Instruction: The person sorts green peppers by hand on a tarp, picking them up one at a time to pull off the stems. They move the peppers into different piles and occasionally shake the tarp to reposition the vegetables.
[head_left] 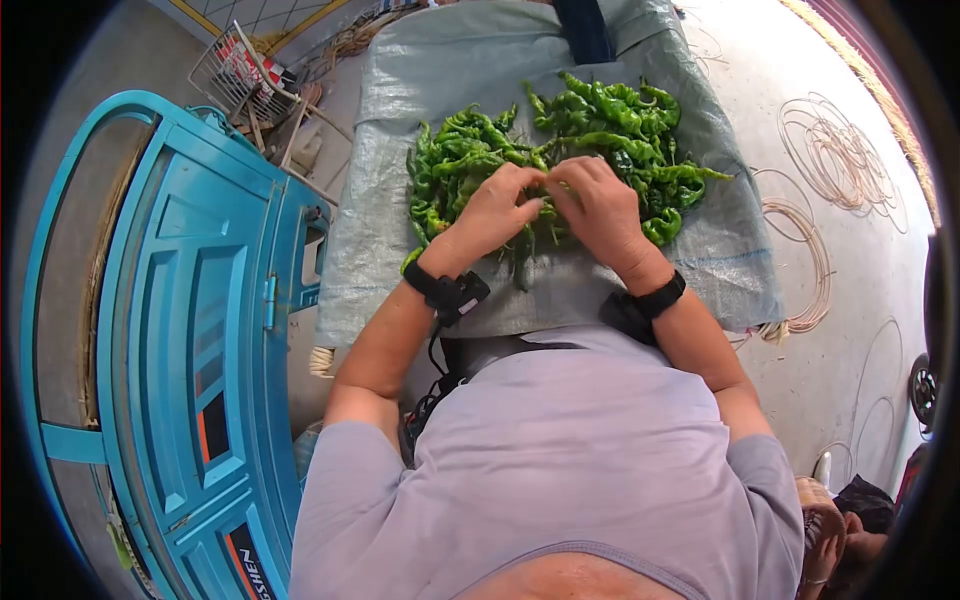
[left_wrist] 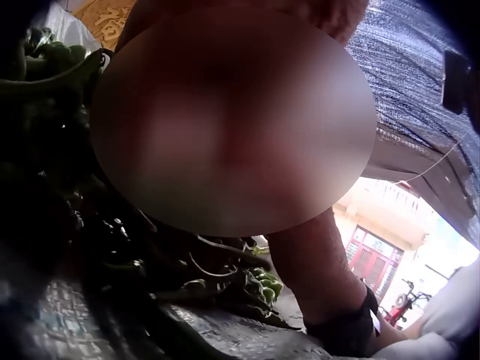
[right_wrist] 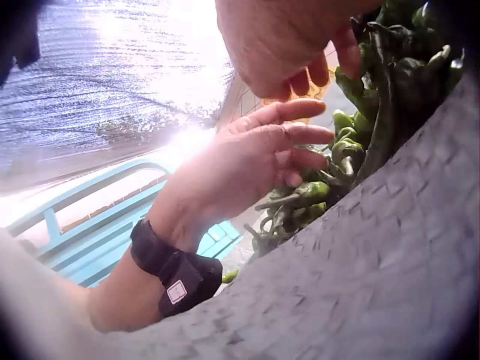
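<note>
A spread of green chili peppers (head_left: 620, 115) lies on a grey-green woven sheet (head_left: 420, 60). Over the near middle of it, my left hand (head_left: 490, 215) and right hand (head_left: 602, 210) come together, fingertips right beside each other. In the right wrist view the left hand (right_wrist: 247, 150) has its fingers loosely extended, with nothing seen between them. Above it the right hand (right_wrist: 292, 37) lets its fingers hang down, slightly bent and spread. Peppers (right_wrist: 349, 146) sit right behind the left fingertips. A blurred patch hides most of the hands' work in the left wrist view.
A blue metal vehicle side panel (head_left: 215, 290) stands to the left. Behind it is a wire basket (head_left: 235, 75) on a frame. Coils of thin cable (head_left: 840, 150) lie on the floor at right. Another person's hand (head_left: 822, 545) shows at lower right.
</note>
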